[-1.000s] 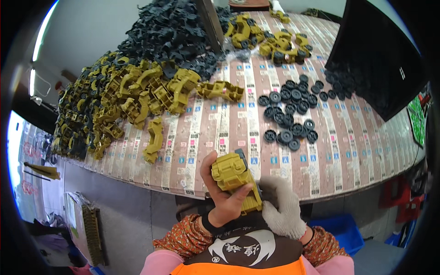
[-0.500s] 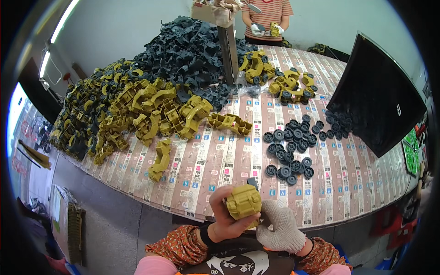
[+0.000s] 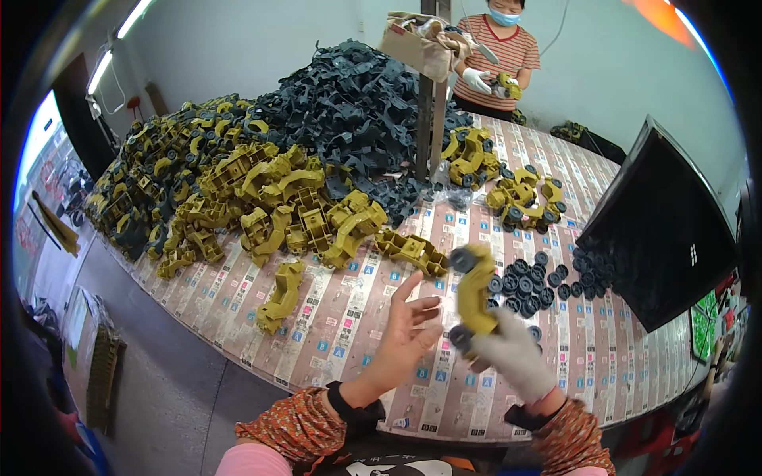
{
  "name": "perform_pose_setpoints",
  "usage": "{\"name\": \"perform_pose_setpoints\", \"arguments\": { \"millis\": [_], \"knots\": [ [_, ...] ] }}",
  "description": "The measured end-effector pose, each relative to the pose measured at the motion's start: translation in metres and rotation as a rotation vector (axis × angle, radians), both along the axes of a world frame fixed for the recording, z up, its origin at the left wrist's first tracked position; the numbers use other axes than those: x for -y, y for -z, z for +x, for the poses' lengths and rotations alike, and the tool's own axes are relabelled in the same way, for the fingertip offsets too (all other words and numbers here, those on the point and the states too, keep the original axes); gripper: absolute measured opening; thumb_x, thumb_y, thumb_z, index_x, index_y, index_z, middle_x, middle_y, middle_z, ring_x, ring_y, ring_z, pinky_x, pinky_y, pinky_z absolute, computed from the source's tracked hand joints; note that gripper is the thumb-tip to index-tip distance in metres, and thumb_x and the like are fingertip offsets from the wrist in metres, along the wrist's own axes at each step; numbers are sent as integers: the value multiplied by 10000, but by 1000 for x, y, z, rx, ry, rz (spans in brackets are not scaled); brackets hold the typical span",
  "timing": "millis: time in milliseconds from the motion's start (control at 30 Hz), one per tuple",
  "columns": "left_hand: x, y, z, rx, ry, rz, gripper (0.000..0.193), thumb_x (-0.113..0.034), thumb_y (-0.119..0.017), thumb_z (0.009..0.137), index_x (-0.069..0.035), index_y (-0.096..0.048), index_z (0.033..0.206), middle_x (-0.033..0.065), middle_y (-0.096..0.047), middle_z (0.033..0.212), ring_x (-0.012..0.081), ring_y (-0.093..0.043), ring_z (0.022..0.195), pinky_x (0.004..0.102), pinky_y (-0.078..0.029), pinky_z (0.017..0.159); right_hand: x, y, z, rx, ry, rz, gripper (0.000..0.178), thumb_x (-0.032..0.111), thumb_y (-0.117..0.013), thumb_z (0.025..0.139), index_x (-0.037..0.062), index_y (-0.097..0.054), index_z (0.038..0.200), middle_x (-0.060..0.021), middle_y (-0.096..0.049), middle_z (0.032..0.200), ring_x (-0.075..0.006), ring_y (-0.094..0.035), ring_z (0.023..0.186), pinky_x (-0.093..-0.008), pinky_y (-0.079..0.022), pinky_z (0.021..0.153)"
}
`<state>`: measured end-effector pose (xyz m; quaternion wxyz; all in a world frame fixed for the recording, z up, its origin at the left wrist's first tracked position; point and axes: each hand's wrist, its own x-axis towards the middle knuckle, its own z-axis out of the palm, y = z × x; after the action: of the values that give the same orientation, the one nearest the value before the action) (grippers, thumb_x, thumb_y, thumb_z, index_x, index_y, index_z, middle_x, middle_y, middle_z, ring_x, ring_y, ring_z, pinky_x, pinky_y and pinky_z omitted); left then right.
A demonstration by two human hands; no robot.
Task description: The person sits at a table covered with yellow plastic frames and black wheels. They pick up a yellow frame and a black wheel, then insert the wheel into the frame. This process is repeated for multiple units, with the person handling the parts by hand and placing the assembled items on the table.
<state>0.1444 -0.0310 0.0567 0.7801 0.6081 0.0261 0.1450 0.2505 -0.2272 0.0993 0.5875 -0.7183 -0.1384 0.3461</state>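
Observation:
My right hand (image 3: 514, 358), in a pale knit glove, holds up a yellow toy vehicle body (image 3: 475, 295) over the table. Dark wheels show at its upper and lower ends, and motion blurs it slightly. To its left my bare left hand (image 3: 403, 341) is empty, with fingers spread. Beyond the held toy lie loose dark wheels (image 3: 525, 287), partly hidden by it. A yellow body (image 3: 413, 252) lies just beyond my left hand, and another yellow body (image 3: 281, 297) rests apart at the left.
Yellow bodies (image 3: 294, 218) heap at the left, with dark grey plastic parts (image 3: 349, 103) piled behind. A metal post (image 3: 431, 127) rises from the table. Wheeled yellow bodies (image 3: 525, 198) stand farther right. A black panel (image 3: 663, 230) leans at the right. Across the table a person (image 3: 512, 54) holds a yellow toy.
The yellow toy has gone from my left hand to my right, and moved forward and right over the table. My left hand has let go and opened. The view has shifted.

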Motion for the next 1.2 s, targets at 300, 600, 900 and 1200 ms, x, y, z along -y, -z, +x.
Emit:
{"name": "perform_pose_setpoints", "arguments": {
  "millis": [300,600,900,1200],
  "knots": [
    [-68,24,0,-172,-73,233,353,-121,-613,1050,-83,-573,1399,42,-598,1261,136,-559,1191,318,-474,1025,-4,5,230,163,326,103,466,396,-676,958,-48,-665,1098,-161,-661,929,-252,-705,717,-356,-600,563],
    [-99,15,60,-37,-144,1251,561,-154,-709,920,-160,-558,1460,101,-575,1474,337,-504,1377,503,-404,1115,-56,1,235,546,342,-81,567,286,-696,913,-81,-595,1334,-157,-716,1100,-185,-671,764,-338,-561,638],
    [-98,43,135,-18,-152,1787,727,-215,-807,828,-234,-523,1497,82,-587,1340,314,-516,1322,513,-348,1042,9,34,132,1019,-97,-431,225,182,-662,936,43,-736,1097,-192,-745,1000,-389,-717,981,-465,-564,869],
    [-75,3,71,26,-94,1012,670,-292,-798,948,-87,-476,1499,150,-606,1358,343,-613,1249,403,-504,1057,-34,43,120,1336,-316,-734,197,191,-731,860,75,-759,1017,-197,-705,1113,-366,-687,1031,-441,-560,892]
  ]
}}
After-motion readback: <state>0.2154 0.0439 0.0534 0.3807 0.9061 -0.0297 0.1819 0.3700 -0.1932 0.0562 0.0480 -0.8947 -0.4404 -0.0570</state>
